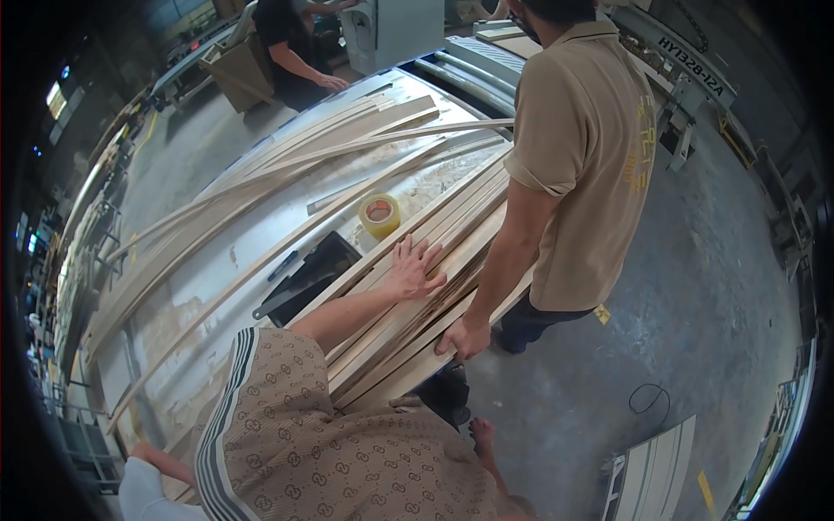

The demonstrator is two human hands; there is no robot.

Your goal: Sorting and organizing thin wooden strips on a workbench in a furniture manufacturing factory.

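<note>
My left hand [413,271] rests palm down on a stack of long, pale wooden strips [382,347], its fingers spread. Beyond it stands a roll of yellowish clear tape [380,215]. A flat black case or folder [321,273] lies just left of the stack, partly behind my forearm. Low beside the stack's near end is my right hand [481,432], small in the picture and apart from the wood; its fingers look loosely extended and nothing shows in them. A co-worker's hand [466,338] grips the right edge of the stack.
More long strips [287,165] lie across the pale worktable [187,300], some crossing each other. The co-worker in a tan shirt [582,122] stands close on the right. Another person [287,52] stands at the far side. Rollers [469,78] adjoin the table. A cable loop [650,398] lies on the floor.
</note>
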